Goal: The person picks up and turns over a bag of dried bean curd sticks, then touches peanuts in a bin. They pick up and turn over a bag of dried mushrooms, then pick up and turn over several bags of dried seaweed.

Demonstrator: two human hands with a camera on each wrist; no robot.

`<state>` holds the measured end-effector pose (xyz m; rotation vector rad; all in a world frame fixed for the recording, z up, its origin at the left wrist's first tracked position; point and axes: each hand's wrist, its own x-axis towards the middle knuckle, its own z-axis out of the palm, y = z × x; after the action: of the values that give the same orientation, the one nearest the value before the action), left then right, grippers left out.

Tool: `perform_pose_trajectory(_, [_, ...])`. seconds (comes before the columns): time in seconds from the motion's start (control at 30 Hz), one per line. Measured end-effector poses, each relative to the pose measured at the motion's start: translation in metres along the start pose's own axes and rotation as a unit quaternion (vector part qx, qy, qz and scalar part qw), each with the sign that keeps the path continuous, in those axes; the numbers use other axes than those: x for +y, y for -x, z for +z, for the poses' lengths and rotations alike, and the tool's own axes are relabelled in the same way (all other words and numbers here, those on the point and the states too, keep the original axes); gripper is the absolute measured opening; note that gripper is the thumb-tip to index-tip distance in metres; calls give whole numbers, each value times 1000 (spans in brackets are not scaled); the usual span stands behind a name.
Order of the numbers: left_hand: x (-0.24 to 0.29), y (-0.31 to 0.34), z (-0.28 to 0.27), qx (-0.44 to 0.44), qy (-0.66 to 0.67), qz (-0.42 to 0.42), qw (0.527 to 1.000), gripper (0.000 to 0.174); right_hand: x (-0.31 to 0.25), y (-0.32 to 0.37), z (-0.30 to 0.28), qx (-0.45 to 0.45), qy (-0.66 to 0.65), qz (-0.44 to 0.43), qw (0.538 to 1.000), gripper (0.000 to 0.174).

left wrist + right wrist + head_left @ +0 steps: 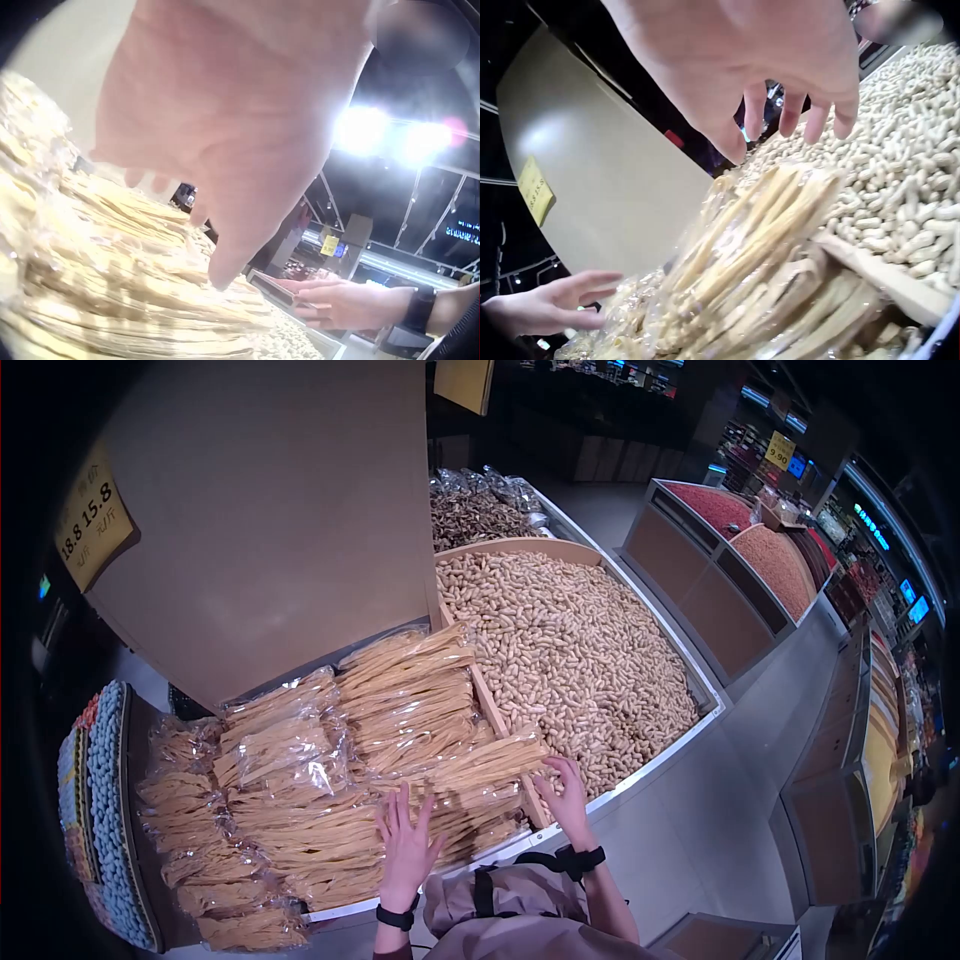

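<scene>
Clear bags of long, tan dried bean curd sticks (390, 710) lie stacked in the display bin. One such bag (742, 247) lies nearest both hands, its end reaching over the wooden divider. My left hand (405, 855) is spread palm down over the front of the stack, fingers extended, holding nothing. My right hand (567, 800) hovers at the right end of that bag, fingers loosely bent. In the right wrist view, a gap shows between the right hand's fingertips (812, 135) and the plastic.
Beyond the wooden divider (488, 700) lies a heap of unshelled peanuts (570, 650). A tall beige panel (270, 510) rises behind the bags, with a yellow price sign (95, 520) at left. A white bin edge (640, 785) runs along the front. Other bins (710, 590) stand across the aisle.
</scene>
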<state>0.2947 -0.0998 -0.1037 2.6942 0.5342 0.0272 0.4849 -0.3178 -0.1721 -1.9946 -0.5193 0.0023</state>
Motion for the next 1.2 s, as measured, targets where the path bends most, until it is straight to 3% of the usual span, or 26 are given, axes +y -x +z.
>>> perform_pose_trajectory(0.07, [9,-15,3,16,33,36,999,61,26,15,-21,-21,18,103,994,43])
perform_pose_trajectory(0.1, [12,-23,9,28,57,67,996,57,35,23,-27,-17,27,110,993,43])
perform_pose_trajectory(0.17, [24,-36,18,31,93,97,990,52,55,39,-42,-39,-31,227,973,51])
perform_pose_trajectory(0.23, [38,-45,23,20,130,147,980,45,69,53,-52,-58,3,237,970,60])
perform_pose_trajectory(0.33, [58,-57,46,-2,198,192,961,40,70,57,-59,-157,19,305,939,75])
perform_pose_trajectory(0.43, [86,-67,65,-27,210,263,941,37,75,59,-68,-139,12,275,951,75])
perform_pose_trajectory(0.5, [106,-72,79,-148,260,295,907,36,78,59,-81,-118,20,279,953,72])
perform_pose_trajectory(0.53, [122,-76,80,-118,277,311,901,35,78,55,-89,-112,14,275,955,70])
perform_pose_trajectory(0.63, [144,-91,140,-172,305,252,902,33,106,47,-106,-99,-11,300,949,65])
perform_pose_trajectory(0.73, [139,-114,225,-322,307,166,880,37,136,32,-110,-108,-20,289,951,65])
perform_pose_trajectory(0.8, [149,-116,238,-351,313,117,874,39,153,11,-110,-100,41,245,963,74])
perform_pose_trajectory(0.83, [161,-114,228,-276,283,83,915,44,156,-1,-115,-110,38,241,964,74])
perform_pose_trajectory(0.87, [172,-115,223,-195,249,45,947,51,158,-12,-119,-122,164,171,964,81])
perform_pose_trajectory(0.9, [181,-117,224,-183,247,32,951,51,158,-28,-124,-128,283,91,946,89])
perform_pose_trajectory(0.97, [197,-117,225,-1,156,22,987,74,164,-57,-133,-182,292,77,936,98])
perform_pose_trajectory(1.0, [203,-120,232,-24,139,-22,990,95,170,-68,-135,-262,299,42,917,99])
perform_pose_trajectory(1.03, [208,-120,239,-18,131,-35,991,95,175,-74,-136,-341,305,6,889,100])
perform_pose_trajectory(1.07, [217,-124,241,-22,82,-31,996,97,188,-79,-132,-351,274,-63,893,98])
perform_pose_trajectory(1.1, [225,-126,243,-30,34,-29,999,100,200,-80,-125,-360,266,-73,891,98])
perform_pose_trajectory(1.17, [232,-131,260,-33,44,-94,994,99,210,-81,-115,-426,270,-117,856,87])
perform_pose_trajectory(1.2, [233,-133,266,-29,66,-99,992,96,216,-77,-111,-409,293,-148,851,90])
